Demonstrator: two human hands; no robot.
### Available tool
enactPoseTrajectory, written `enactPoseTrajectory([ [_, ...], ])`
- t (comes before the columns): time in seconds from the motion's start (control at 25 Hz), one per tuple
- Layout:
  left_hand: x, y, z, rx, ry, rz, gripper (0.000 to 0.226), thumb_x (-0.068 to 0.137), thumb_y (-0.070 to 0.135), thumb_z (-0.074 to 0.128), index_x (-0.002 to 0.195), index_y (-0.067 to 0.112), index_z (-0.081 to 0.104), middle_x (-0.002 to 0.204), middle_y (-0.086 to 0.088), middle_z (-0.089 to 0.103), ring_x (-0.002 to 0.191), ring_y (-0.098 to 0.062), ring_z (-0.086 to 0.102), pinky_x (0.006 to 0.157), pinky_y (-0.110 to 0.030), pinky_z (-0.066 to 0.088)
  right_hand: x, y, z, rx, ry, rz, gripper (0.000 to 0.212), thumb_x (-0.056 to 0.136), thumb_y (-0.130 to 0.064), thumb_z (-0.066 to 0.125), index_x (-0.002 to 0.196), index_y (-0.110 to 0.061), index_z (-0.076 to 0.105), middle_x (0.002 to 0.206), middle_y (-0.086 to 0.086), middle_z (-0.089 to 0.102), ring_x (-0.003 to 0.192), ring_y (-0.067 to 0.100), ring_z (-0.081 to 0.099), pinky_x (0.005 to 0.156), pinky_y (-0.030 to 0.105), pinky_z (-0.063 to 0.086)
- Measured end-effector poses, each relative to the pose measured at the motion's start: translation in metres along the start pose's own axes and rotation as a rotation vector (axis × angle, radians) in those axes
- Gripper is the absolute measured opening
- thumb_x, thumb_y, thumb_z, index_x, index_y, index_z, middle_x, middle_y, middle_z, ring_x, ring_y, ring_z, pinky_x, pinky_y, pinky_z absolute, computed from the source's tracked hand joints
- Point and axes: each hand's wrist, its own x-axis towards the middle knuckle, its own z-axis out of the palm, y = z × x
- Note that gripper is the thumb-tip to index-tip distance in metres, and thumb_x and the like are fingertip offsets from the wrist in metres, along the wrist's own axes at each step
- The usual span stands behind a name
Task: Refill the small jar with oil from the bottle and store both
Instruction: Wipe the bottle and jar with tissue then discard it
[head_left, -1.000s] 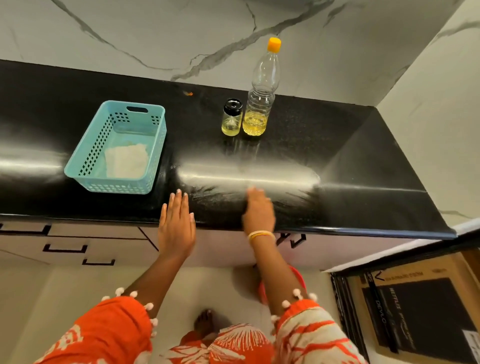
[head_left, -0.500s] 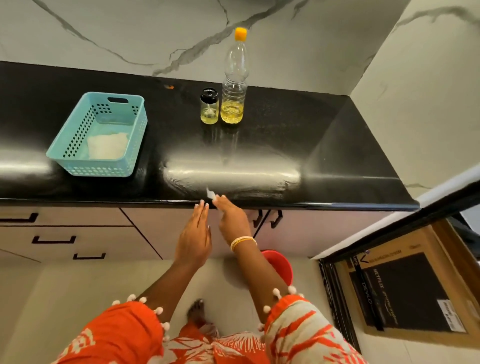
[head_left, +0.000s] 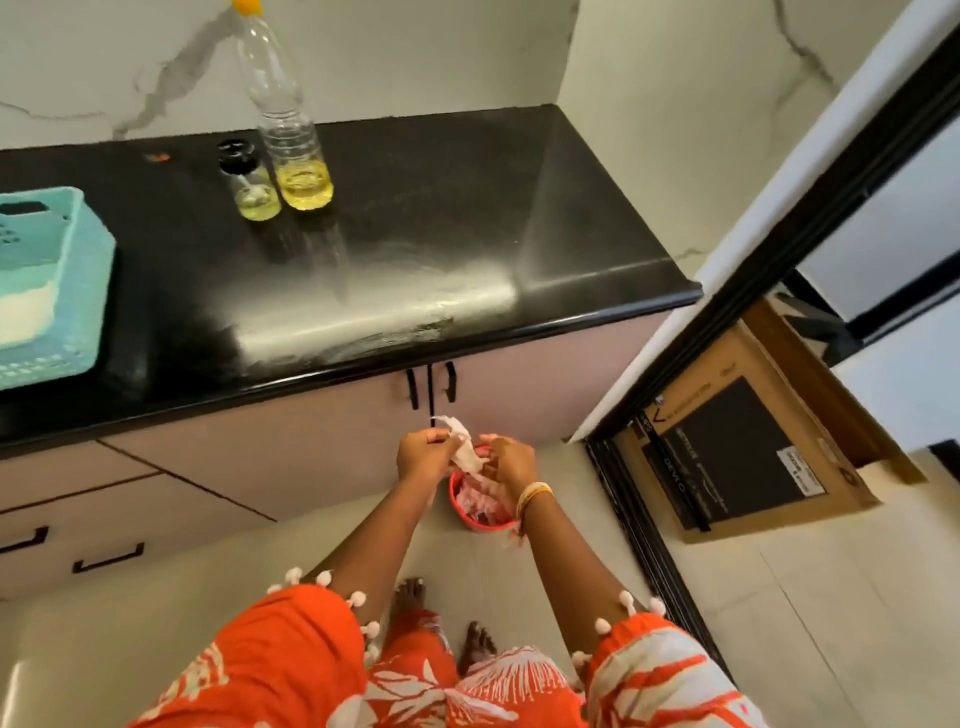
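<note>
A clear plastic oil bottle (head_left: 291, 135) with an orange cap stands at the back of the black counter (head_left: 441, 197), yellow oil in its bottom part. Touching its left side stands the small glass jar (head_left: 251, 182), black lid on, some oil inside. Both my hands are below the counter edge, over a red bin (head_left: 478, 512) on the floor. My left hand (head_left: 423, 454) and my right hand (head_left: 509, 460) pinch a crumpled white tissue (head_left: 464, 452) between them.
A turquoise perforated basket (head_left: 62, 270) with a white cloth inside sits at the counter's left. Cabinet doors with black handles (head_left: 431, 384) face me. A cardboard box (head_left: 748, 447) stands on the floor at the right beyond a black door frame. My feet are below.
My hands left the counter top, where the right one was wiping, and dropped down over the red bin, both now holding the tissue. The view swung right and down.
</note>
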Motion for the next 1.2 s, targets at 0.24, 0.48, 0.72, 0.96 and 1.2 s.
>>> enactPoseTrajectory([
  [0.24, 0.043, -0.021, 0.059, 0.309, -0.126, -0.1, 0.016, 0.071, 0.005, 0.078, 0.069, 0.016, 0.066, 0.091, -0.021, 0.073, 0.081, -0.033, 0.071, 0.073, -0.052, 0.059, 0.046, 0.019, -0.056, 0.023, 0.189, -0.017, 0.031, 0.081, 0.017, 0.048, 0.075, -0.006, 0.067, 0.08, 0.014, 0.064, 0.066, 0.024, 0.061, 0.056, 0.028, 0.055],
  [0.48, 0.102, -0.04, 0.098, 0.564, -0.265, -0.138, 0.017, 0.085, 0.002, 0.064, 0.096, 0.016, 0.066, 0.089, -0.015, 0.069, 0.077, -0.032, 0.07, 0.054, -0.036, 0.057, 0.138, 0.045, -0.079, -0.096, 0.379, 0.081, 0.026, 0.077, 0.004, 0.061, 0.067, -0.018, 0.068, 0.086, 0.016, 0.071, 0.078, 0.032, 0.067, 0.079, 0.046, 0.058],
  [0.72, 0.232, -0.167, 0.116, 0.617, -0.253, -0.167, 0.025, 0.075, 0.02, 0.068, 0.097, 0.009, 0.071, 0.091, -0.019, 0.074, 0.081, -0.034, 0.072, 0.074, -0.051, 0.059, 0.26, 0.103, -0.096, -0.104, 0.349, 0.146, 0.012, 0.079, -0.008, 0.061, 0.073, -0.013, 0.07, 0.075, 0.014, 0.066, 0.073, 0.033, 0.063, 0.074, 0.044, 0.055],
  [0.96, 0.283, -0.237, 0.14, 0.599, -0.247, -0.237, 0.03, 0.091, 0.005, 0.048, 0.115, 0.011, 0.063, 0.116, -0.016, 0.068, 0.1, -0.037, 0.066, 0.082, -0.039, 0.054, 0.357, 0.168, -0.106, -0.067, 0.297, 0.101, 0.039, 0.067, 0.001, 0.046, 0.098, -0.006, 0.068, 0.092, 0.015, 0.066, 0.087, 0.029, 0.061, 0.082, 0.041, 0.053],
  [1.2, 0.299, -0.254, 0.137, 0.769, -0.27, -0.159, 0.044, 0.093, 0.002, 0.048, 0.136, 0.009, 0.049, 0.132, -0.013, 0.058, 0.12, -0.03, 0.054, 0.086, -0.025, 0.039, 0.375, 0.184, -0.115, -0.158, 0.353, 0.133, 0.044, 0.086, 0.012, 0.04, 0.127, 0.002, 0.054, 0.113, 0.007, 0.056, 0.105, 0.022, 0.054, 0.091, 0.027, 0.041],
])
